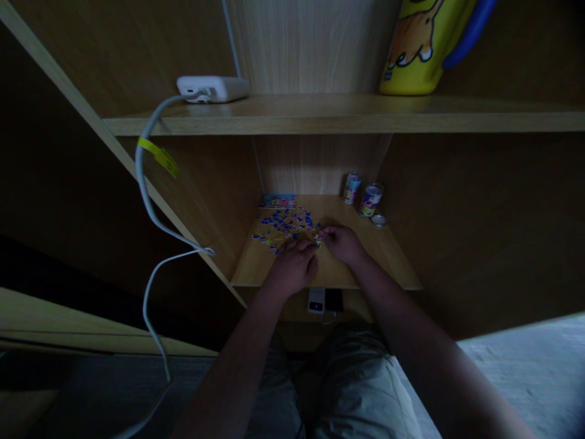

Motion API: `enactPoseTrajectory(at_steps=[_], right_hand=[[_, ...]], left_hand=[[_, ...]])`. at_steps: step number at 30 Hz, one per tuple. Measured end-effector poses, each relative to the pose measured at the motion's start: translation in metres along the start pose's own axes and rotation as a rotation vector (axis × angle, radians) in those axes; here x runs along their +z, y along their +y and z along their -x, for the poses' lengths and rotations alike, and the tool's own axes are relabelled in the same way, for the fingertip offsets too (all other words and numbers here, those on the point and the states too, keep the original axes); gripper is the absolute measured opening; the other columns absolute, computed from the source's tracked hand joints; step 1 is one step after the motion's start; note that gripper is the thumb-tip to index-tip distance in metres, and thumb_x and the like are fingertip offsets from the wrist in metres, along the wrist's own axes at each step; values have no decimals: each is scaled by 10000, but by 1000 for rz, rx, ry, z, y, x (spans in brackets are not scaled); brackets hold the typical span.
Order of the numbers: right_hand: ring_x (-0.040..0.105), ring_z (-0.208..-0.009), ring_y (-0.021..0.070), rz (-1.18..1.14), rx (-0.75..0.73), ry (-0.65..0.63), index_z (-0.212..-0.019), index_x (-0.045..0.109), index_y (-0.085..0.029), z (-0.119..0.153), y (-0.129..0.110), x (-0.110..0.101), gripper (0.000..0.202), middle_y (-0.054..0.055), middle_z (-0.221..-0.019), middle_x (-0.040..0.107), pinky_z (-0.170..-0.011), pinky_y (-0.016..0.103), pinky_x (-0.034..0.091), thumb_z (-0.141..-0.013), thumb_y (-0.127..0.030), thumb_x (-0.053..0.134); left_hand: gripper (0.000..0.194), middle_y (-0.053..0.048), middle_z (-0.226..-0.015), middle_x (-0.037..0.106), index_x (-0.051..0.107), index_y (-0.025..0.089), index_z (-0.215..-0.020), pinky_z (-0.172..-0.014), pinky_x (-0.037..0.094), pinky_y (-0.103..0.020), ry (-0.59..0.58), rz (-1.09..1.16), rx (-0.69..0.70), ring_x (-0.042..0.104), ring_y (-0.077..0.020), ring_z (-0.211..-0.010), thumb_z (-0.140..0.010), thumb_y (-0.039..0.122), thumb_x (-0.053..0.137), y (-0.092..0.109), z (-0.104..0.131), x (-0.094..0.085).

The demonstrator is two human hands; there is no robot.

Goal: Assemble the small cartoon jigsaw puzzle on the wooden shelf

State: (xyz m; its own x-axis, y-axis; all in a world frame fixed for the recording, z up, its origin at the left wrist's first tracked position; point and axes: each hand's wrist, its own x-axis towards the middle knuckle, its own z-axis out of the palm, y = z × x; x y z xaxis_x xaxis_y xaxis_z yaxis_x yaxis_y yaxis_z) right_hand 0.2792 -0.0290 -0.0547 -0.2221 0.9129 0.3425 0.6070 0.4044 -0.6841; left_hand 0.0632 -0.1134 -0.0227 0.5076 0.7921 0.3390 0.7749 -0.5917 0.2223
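A: On the lower shelf (388,262), what do the hands hold?

B: The left hand (292,265) and right hand (342,242) meet fingertip to fingertip, both pinched shut on one small puzzle piece (317,240) between them.

A: Where are the other pieces?

B: The loose pieces (283,225), mostly blue and too many to count, lie at eleven o'clock from the grip, just beside it.

A: Anything else?

B: Two small cans (361,194) stand at one o'clock, with one lid (378,220) beside them; their print is too small to read. One yellow cartoon jug (425,42) and one white charger (212,88) sit on the upper shelf (320,116).
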Motion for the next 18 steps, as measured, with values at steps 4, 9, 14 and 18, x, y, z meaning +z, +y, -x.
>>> enactPoseTrajectory(at_steps=[4,9,14,18], right_hand=[[781,-815,210,20,-6,2,-870,809,-259,0,2,0,278,33,-864,837,-772,308,558,-1088,-350,663],[806,-895,234,26,16,8,-911,828,-255,0,3,2,299,61,-950,862,-840,332,583,-1109,-336,619],[804,-903,230,-17,20,13,-887,815,-255,-1,1,2,314,56,-938,855,-866,339,580,-1113,-355,621],[762,-814,193,-79,-21,-34,-867,773,-248,-1,0,2,145,14,-882,829,-804,307,548,-998,-310,773]], left_hand=[[393,-101,-1469,730,733,247,-1444,-1254,465,-562,-2,9,-3,663,-320,-1334,-1073,248,601,1,0,-1],[379,-97,-1464,732,735,254,-1432,-1253,467,-558,0,16,-6,664,-315,-1343,-1078,252,602,1,-1,-2],[384,-104,-1458,736,733,234,-1437,-1253,467,-562,-5,4,-1,661,-322,-1340,-1083,255,588,0,0,-1],[382,-101,-1470,732,733,241,-1436,-1257,464,-553,-16,16,-1,663,-317,-1345,-1080,258,597,0,-1,-1]])
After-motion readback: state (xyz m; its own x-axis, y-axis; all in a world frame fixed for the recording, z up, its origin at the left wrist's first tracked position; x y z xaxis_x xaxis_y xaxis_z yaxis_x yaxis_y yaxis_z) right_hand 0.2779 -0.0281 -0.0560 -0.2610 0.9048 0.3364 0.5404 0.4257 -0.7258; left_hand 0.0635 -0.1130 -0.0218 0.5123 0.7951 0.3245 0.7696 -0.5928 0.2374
